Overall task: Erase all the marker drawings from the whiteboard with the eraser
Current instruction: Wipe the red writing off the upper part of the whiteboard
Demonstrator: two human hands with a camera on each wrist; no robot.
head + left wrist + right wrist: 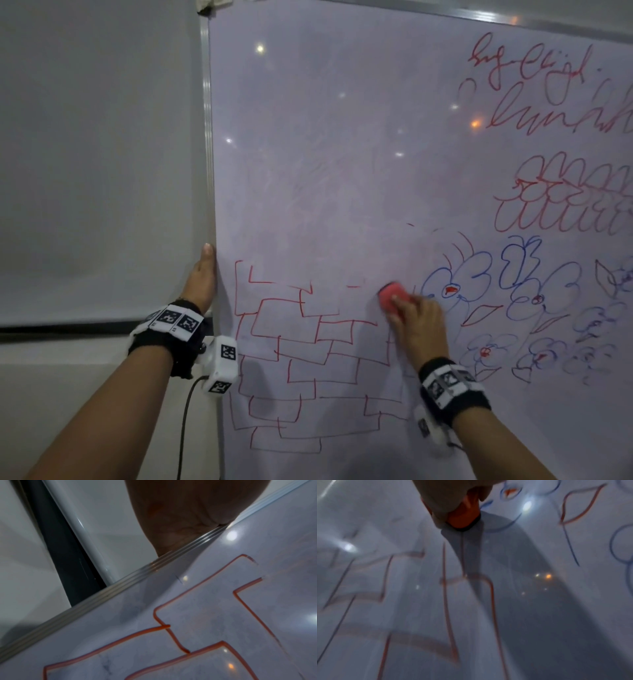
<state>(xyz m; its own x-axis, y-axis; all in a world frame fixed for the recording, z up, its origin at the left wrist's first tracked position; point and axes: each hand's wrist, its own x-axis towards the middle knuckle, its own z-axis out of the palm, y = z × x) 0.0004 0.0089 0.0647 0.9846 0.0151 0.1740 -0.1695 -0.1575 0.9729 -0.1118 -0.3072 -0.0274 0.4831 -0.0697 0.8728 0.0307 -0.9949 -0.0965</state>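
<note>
The whiteboard fills the head view; its upper left part is wiped, with faint pink smears. A red brick-pattern drawing covers the lower left. Red scribbles and blue flowers cover the right side. My right hand grips a pink-red eraser and presses it flat on the board between the bricks and the flowers. The eraser shows blurred in the right wrist view. My left hand holds the board's left frame edge; whether its fingers are curled round it is hidden. Its palm lies against the frame.
A pale wall with a dark horizontal strip lies left of the board. The aluminium frame runs diagonally through the left wrist view, red lines beside it. Light reflections dot the board.
</note>
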